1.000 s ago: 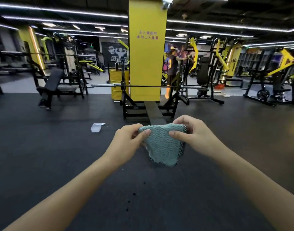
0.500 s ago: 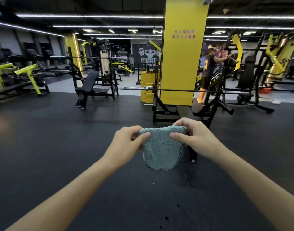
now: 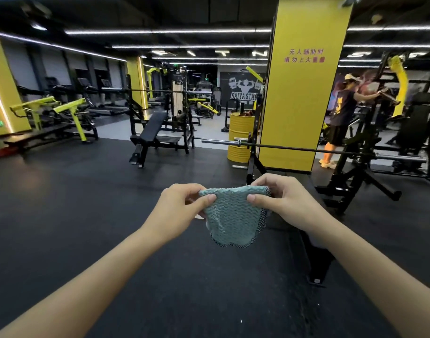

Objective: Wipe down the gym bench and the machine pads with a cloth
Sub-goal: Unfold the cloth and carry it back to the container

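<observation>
A folded teal knitted cloth (image 3: 231, 215) hangs in front of me, pinched at its top corners by both hands. My left hand (image 3: 177, 211) grips the left corner and my right hand (image 3: 287, 203) the right corner. Right behind the cloth stands a flat black gym bench (image 3: 311, 242), mostly hidden by my right hand and forearm, under a barbell (image 3: 294, 147) on a black rack. Farther back on the left is an inclined black bench (image 3: 151, 128) in its own rack.
A yellow pillar (image 3: 304, 93) rises behind the rack, with a yellow drum (image 3: 240, 137) beside it. A person in dark clothes (image 3: 340, 118) stands at a machine on the right. Yellow-green machines (image 3: 62, 113) line the left side. Dark rubber floor (image 3: 87, 215) spreads around me.
The view has swung left and drawn closer to the flat bench, which now lies right of centre behind my right hand. Both hands keep the same hold on the cloth.
</observation>
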`<act>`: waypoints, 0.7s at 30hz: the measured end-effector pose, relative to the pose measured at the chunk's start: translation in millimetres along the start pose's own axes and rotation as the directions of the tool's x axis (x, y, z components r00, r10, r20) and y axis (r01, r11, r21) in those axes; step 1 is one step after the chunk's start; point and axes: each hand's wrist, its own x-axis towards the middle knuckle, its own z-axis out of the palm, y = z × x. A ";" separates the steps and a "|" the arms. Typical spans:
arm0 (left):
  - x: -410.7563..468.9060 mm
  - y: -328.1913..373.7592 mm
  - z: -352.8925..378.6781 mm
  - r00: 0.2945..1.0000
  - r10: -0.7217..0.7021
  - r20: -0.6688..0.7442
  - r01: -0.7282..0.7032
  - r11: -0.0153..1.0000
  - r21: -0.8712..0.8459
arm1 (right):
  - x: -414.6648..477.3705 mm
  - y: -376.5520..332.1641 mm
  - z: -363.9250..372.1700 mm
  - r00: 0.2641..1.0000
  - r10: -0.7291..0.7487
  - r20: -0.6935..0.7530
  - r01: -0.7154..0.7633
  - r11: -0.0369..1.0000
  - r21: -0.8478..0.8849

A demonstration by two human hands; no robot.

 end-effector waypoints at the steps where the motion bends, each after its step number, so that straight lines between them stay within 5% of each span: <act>1: 15.3 -7.5 -3.7 1.000 0.002 -0.011 -0.002 1.000 0.016 | 18.0 6.7 0.2 1.000 -0.006 0.000 0.006 1.000 0.006; 21: 326.0 -212.6 -76.4 0.997 0.032 -0.069 -0.028 0.998 0.058 | 360.8 149.9 56.0 1.000 0.014 -0.023 -0.013 0.999 0.044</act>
